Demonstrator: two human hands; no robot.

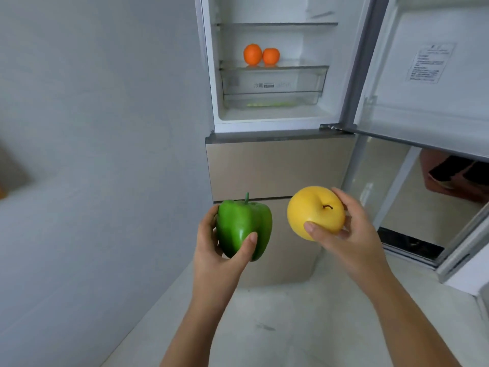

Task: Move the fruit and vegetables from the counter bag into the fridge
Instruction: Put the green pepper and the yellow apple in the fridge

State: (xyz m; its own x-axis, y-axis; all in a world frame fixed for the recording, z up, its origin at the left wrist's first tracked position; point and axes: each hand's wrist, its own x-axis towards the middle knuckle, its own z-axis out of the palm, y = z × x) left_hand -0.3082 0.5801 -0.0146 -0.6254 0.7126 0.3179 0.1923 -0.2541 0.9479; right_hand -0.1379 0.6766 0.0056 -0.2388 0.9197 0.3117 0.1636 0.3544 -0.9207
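My left hand [211, 250] grips a green bell pepper [242, 225], stem up. My right hand [352, 231] holds a round yellow fruit [315, 210] with a short dark stem. Both are held side by side in front of the fridge's closed beige lower drawers [275, 168]. Above them the fridge compartment [267, 112] stands with its door swung wide. Two oranges [260, 55] sit touching on a glass shelf inside. Below that shelf is a clear crisper drawer [272, 87] with something green lying in its bottom. The counter bag is out of view.
The fridge door [428, 75] hangs out to the right at head height, with a paper label on its inner face. A grey wall [92, 128] runs along the left. Pale floor [304, 327] lies below my arms. A mirrored panel [423, 207] stands at the right.
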